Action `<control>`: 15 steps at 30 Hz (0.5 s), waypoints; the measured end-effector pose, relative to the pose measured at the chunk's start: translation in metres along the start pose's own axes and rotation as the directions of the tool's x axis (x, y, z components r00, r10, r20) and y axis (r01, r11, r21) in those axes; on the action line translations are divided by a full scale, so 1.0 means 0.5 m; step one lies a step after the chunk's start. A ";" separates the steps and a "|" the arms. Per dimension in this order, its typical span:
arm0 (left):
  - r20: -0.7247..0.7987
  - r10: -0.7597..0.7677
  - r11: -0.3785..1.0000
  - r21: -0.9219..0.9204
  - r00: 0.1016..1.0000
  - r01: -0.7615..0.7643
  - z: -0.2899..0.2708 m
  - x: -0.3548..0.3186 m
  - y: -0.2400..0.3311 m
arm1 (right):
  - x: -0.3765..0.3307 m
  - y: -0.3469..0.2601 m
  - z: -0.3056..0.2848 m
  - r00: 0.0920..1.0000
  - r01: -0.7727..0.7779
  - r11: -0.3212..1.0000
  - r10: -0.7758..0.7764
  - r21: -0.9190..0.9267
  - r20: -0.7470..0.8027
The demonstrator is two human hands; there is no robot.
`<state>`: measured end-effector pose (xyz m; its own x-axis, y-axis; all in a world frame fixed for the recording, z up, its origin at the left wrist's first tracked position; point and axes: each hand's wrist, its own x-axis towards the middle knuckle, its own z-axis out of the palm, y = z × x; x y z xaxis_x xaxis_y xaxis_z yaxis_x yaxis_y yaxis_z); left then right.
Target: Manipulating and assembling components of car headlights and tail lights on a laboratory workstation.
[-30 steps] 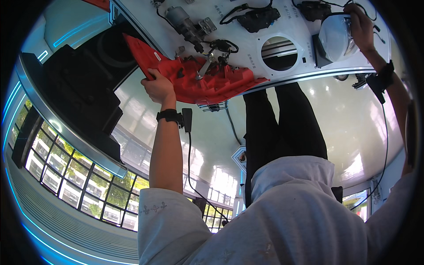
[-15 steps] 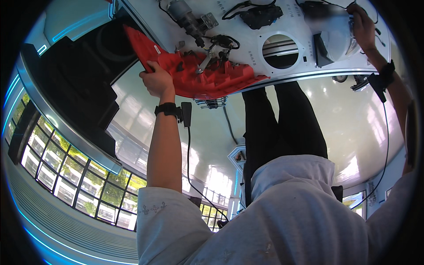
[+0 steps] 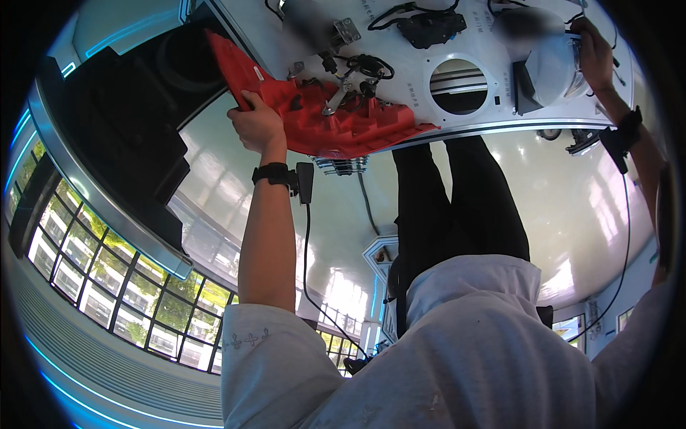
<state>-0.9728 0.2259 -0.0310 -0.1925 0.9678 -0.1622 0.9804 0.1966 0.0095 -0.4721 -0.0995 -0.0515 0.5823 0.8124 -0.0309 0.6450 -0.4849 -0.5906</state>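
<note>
My left hand (image 3: 261, 129) grips the near edge of a large red ribbed plastic shell (image 3: 336, 118), which lies on the white workbench (image 3: 493, 118) and overhangs its front edge. Black cables and a metal bracket (image 3: 350, 71) sit on top of the red shell. Far to the right, my right hand (image 3: 597, 50) curls over the edge of a grey-white lamp housing (image 3: 550, 68) standing on the bench. Each wrist wears a black band with a cable running from it. My white shirt and black trousers fill the lower middle of the view.
A round hole (image 3: 457, 86) is cut in the bench top between my two hands. A black component with wires (image 3: 429, 25) lies behind it. A big black case (image 3: 121, 143) stands at the left of the bench. The glossy floor reflects windows.
My left hand and the red shell have drifted slightly upward in the view. My right hand has stayed on the lamp housing.
</note>
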 end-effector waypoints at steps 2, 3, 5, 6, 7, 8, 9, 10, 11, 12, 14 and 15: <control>-0.002 0.002 1.000 0.003 1.000 -0.002 0.001 0.001 -0.001 | 0.001 -0.003 -0.001 1.000 -0.020 1.000 0.019 0.022 0.011; -0.006 0.005 1.000 0.006 1.000 -0.005 0.002 0.001 -0.001 | 0.001 -0.004 -0.001 1.000 -0.020 1.000 0.020 0.022 0.012; -0.005 0.002 1.000 0.014 1.000 -0.002 0.003 0.001 -0.003 | -0.001 -0.004 -0.001 1.000 0.008 1.000 -0.008 0.023 0.013; -0.006 -0.001 1.000 0.020 1.000 0.001 0.003 0.001 -0.003 | -0.002 -0.004 0.000 1.000 0.008 1.000 -0.008 0.023 0.013; -0.006 -0.001 1.000 0.020 1.000 0.001 0.003 0.001 -0.004 | -0.003 -0.003 0.000 1.000 0.001 1.000 -0.001 0.010 0.002; -0.006 0.004 1.000 0.016 1.000 -0.004 0.003 0.002 -0.004 | -0.004 -0.002 0.000 1.000 -0.004 1.000 0.004 -0.003 -0.010; -0.005 0.009 1.000 0.011 1.000 -0.009 0.003 0.002 -0.004 | -0.004 -0.001 0.000 1.000 -0.002 1.000 0.002 -0.004 -0.011; -0.005 0.008 1.000 0.010 1.000 -0.008 0.003 0.003 -0.004 | -0.005 -0.001 0.000 1.000 -0.009 1.000 0.009 -0.010 0.001; -0.004 0.005 1.000 0.003 1.000 -0.004 0.004 0.003 -0.004 | -0.005 -0.001 0.000 1.000 -0.016 1.000 0.016 -0.016 0.013; -0.001 0.001 1.000 -0.002 1.000 -0.001 0.004 0.003 -0.003 | -0.006 -0.002 -0.001 1.000 -0.014 1.000 0.015 -0.016 0.013; -0.002 0.002 1.000 -0.006 1.000 -0.002 0.005 0.002 -0.003 | -0.005 -0.005 -0.003 1.000 -0.018 1.000 0.018 -0.001 0.005; -0.004 0.005 1.000 -0.011 1.000 -0.005 0.005 0.002 -0.003 | -0.004 -0.007 -0.004 1.000 -0.017 1.000 0.017 0.001 0.007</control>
<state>-0.9743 0.2261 -0.0338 -0.1879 0.9694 -0.1578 0.9809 0.1936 0.0210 -0.4745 -0.1002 -0.0476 0.5900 0.8061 -0.0465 0.6346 -0.4985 -0.5906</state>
